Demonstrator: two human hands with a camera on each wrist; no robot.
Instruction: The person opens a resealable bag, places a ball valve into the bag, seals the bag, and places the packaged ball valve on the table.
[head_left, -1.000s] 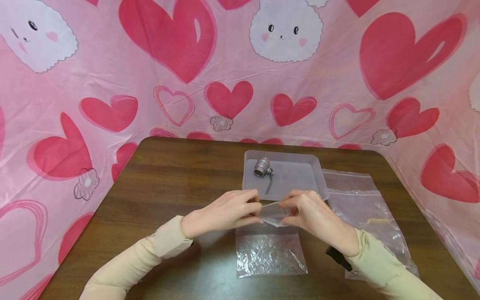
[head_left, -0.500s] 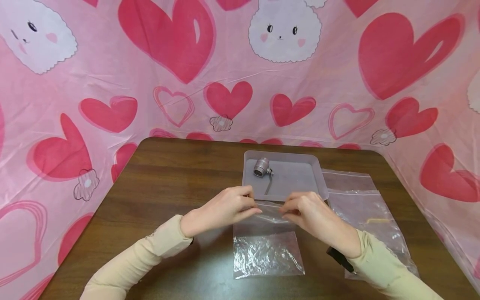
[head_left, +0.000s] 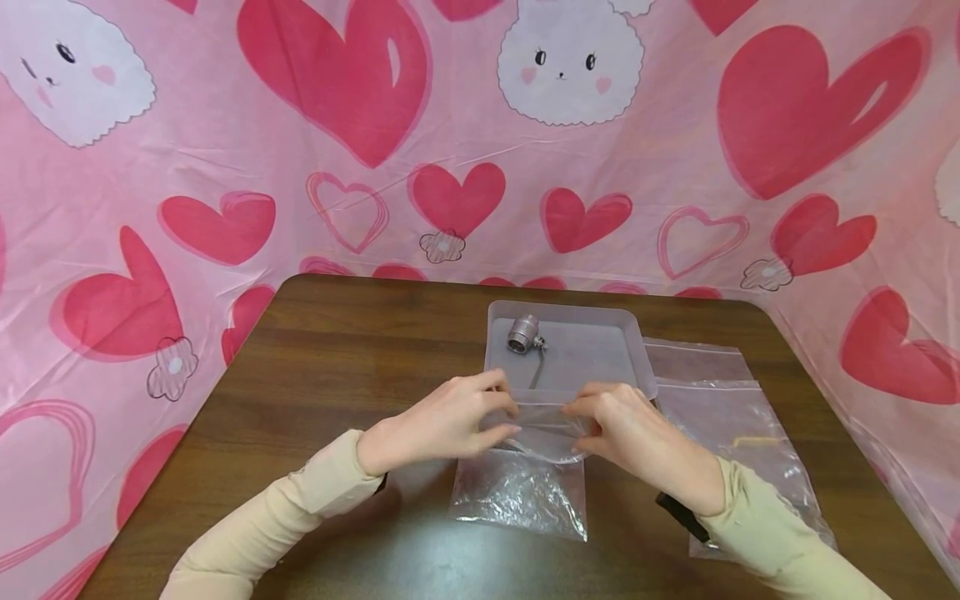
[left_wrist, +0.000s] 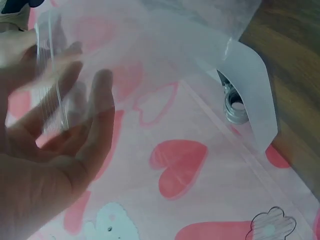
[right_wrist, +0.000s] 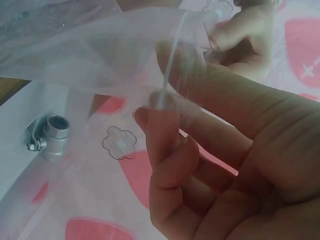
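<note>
Both hands are at the mouth of a clear zip bag [head_left: 536, 429], just in front of the tray. My left hand [head_left: 450, 421] holds the left side of the mouth, thumb below and fingers above. At the right side my right hand [head_left: 630, 433] pinches the bag between thumb and fingers. The zip strip [right_wrist: 172, 60] runs past the fingertips in the right wrist view. The lower part of the bag hangs over the table, wrinkled and shiny, with nothing visible inside. In the left wrist view the left fingers [left_wrist: 102, 100] show beside the transparent film.
A translucent shallow tray [head_left: 645, 358] stands behind the hands. In it lies a hollow metal cylinder [head_left: 522, 333] with a small screw clamp and a thin grey strip. Larger zip bags [head_left: 720, 417] lie flat at the right on the brown wooden table [head_left: 360, 358]. A printed pink cloth hangs behind.
The bag's mouth has been tugged about between the hands, and its lower end has swung slightly left and up. Both hands stay at nearly the same place, with small finger shifts.
</note>
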